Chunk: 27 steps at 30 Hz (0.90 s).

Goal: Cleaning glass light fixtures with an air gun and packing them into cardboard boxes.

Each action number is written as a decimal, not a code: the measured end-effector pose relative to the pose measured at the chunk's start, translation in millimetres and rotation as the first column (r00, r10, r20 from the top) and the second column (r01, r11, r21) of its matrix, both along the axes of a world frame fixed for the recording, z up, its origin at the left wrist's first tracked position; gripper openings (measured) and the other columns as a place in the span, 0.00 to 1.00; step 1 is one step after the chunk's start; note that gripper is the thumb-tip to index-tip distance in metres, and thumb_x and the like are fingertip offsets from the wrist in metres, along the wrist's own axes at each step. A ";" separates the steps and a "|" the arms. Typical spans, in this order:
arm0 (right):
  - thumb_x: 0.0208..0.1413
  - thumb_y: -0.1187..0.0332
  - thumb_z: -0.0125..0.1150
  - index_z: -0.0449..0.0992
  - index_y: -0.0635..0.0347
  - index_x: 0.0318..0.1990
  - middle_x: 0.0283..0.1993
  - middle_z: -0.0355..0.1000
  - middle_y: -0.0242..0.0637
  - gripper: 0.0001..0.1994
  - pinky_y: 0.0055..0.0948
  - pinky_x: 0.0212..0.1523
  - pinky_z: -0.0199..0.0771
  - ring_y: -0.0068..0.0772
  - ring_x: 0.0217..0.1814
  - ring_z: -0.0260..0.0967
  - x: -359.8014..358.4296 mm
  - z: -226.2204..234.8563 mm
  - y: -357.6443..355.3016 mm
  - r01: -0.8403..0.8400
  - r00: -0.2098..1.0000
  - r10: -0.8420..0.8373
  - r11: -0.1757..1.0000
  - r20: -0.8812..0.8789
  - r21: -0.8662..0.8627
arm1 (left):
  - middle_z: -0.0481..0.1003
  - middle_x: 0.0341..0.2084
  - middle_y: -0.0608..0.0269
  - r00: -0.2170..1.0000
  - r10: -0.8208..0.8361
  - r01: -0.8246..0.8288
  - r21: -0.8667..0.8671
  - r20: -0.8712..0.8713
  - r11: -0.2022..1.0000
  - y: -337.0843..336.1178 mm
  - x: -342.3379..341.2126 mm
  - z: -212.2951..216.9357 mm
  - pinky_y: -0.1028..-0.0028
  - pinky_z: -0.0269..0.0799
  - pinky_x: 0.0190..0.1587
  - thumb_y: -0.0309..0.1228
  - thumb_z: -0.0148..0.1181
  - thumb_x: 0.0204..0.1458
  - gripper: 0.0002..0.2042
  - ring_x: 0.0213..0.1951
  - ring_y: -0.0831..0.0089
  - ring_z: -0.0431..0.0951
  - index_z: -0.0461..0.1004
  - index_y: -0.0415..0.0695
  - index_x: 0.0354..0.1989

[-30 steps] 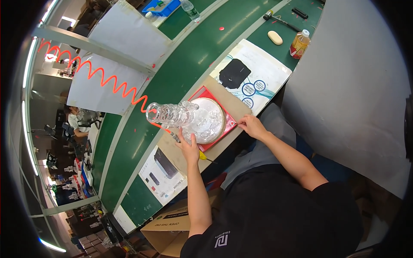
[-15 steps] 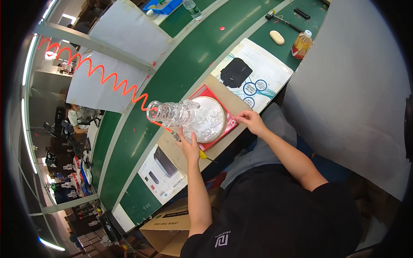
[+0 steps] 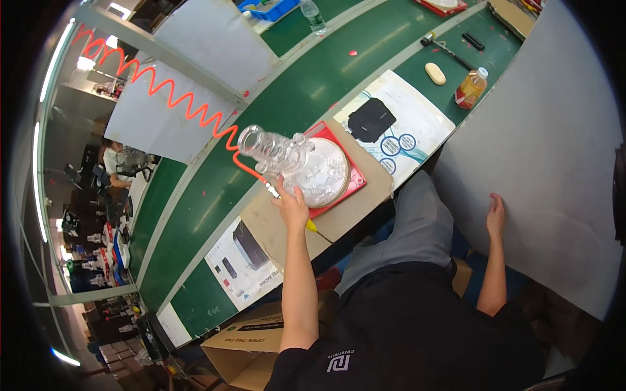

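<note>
The left hand (image 3: 293, 205) is wide against the clear jar (image 3: 316, 171); press softly so it won't tip. Right hand (image 3: 496, 218), well right of the jar: can't tell if it holds anything

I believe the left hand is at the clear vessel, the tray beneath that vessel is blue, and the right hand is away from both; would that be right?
Not quite: the tray is red, not blue, as the head view shows. The left hand is at the clear vessel, and the right hand is away from both.
</note>
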State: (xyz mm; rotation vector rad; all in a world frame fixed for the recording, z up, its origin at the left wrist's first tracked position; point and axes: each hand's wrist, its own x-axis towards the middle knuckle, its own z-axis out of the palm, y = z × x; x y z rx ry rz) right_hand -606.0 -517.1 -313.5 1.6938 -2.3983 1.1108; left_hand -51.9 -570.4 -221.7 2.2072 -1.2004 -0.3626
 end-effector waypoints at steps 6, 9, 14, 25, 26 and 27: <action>0.52 0.68 0.62 0.76 0.65 0.42 0.28 0.75 0.44 0.12 0.32 0.31 0.72 0.39 0.29 0.75 51.0 57.0 18.8 -0.370 0.768 -0.085 0.750 0.634 0.549 | 0.60 0.51 0.23 0.997 0.023 -0.023 0.010 -0.073 1.000 -43.7 15.0 1.4 0.55 0.61 0.56 0.40 0.53 0.56 0.32 0.54 0.36 0.62 0.48 0.52 0.67; 0.52 0.70 0.62 0.77 0.65 0.40 0.28 0.75 0.44 0.10 0.31 0.31 0.70 0.37 0.28 0.73 97.3 110.6 6.9 -0.345 0.908 0.148 0.797 0.393 0.497 | 0.64 0.50 0.32 0.995 -0.049 0.036 -0.145 -0.088 0.989 -33.3 37.2 -5.7 0.58 0.60 0.57 0.37 0.58 0.53 0.35 0.54 0.43 0.64 0.48 0.53 0.69; 0.52 0.72 0.62 0.78 0.64 0.40 0.40 0.73 0.41 0.09 0.26 0.32 0.71 0.31 0.32 0.72 154.0 147.6 13.1 -0.541 0.773 0.444 0.834 0.454 0.104 | 0.68 0.46 0.55 0.960 -0.017 -0.069 -0.293 -0.281 0.954 32.8 29.3 18.1 0.75 0.69 0.44 0.26 0.56 0.53 0.35 0.41 0.67 0.72 0.49 0.51 0.70; 0.52 0.59 0.67 0.41 0.57 0.70 0.62 0.57 0.45 0.45 0.31 0.56 0.65 0.37 0.60 0.61 316.3 195.5 -58.0 -0.927 -0.010 0.747 0.243 0.664 -0.287 | 0.67 0.54 0.54 0.765 -0.634 0.561 -0.369 -0.113 0.742 53.3 -74.8 159.1 0.71 0.67 0.51 0.20 0.49 0.57 0.24 0.50 0.65 0.70 0.61 0.44 0.64; 0.52 0.60 0.67 0.41 0.57 0.70 0.59 0.60 0.45 0.45 0.30 0.54 0.66 0.34 0.58 0.62 320.2 213.5 -67.1 -0.949 -0.089 0.583 0.196 0.808 -0.246 | 0.66 0.56 0.52 0.737 -0.673 0.655 -0.308 0.059 0.690 48.7 -75.5 167.0 0.71 0.66 0.53 0.20 0.50 0.56 0.23 0.52 0.63 0.69 0.65 0.44 0.62; 0.53 0.60 0.66 0.40 0.57 0.70 0.57 0.62 0.44 0.44 0.29 0.53 0.67 0.32 0.56 0.63 323.2 224.5 -71.5 -0.968 -0.144 0.384 0.138 0.912 -0.211 | 0.66 0.56 0.52 0.740 -0.669 0.653 -0.312 0.071 0.690 43.4 -74.3 173.1 0.71 0.66 0.53 0.20 0.50 0.56 0.23 0.52 0.63 0.69 0.65 0.44 0.62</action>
